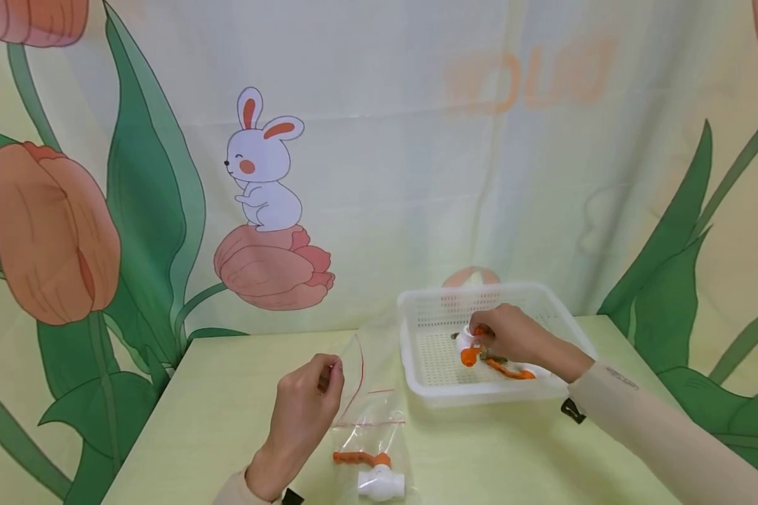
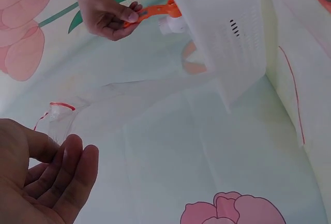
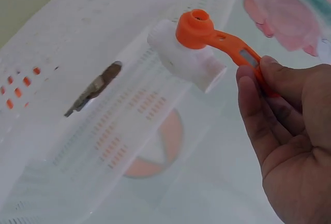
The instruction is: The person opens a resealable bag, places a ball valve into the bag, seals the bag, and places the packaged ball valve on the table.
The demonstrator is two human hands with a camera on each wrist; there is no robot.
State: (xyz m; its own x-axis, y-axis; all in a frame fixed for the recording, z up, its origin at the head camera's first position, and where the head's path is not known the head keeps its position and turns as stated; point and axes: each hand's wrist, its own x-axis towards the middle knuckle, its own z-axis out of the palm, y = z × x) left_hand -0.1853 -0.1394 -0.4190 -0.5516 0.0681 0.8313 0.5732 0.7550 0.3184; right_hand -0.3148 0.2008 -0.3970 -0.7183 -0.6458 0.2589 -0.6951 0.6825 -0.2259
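My right hand (image 1: 512,333) pinches the orange lever handle of a white plastic ball valve (image 3: 173,53), holding it over the white basket (image 1: 429,396). In the right wrist view, thumb and fingers grip the handle's end while the white body hangs out beyond them. My left hand (image 1: 306,407) pinches the edge of a clear zip bag (image 2: 139,97) with a red seal line, which stretches away from the fingertips. Close beside that hand, another white ball valve (image 1: 381,484) with an orange handle lies inside a clear zip bag (image 1: 354,436) on the table.
Inside the basket lie another orange-handled valve (image 1: 512,372) and a brownish metal piece (image 3: 95,88). The basket stands at the back right of the pale green table (image 1: 215,393). A printed curtain (image 1: 379,175) hangs right behind the table.
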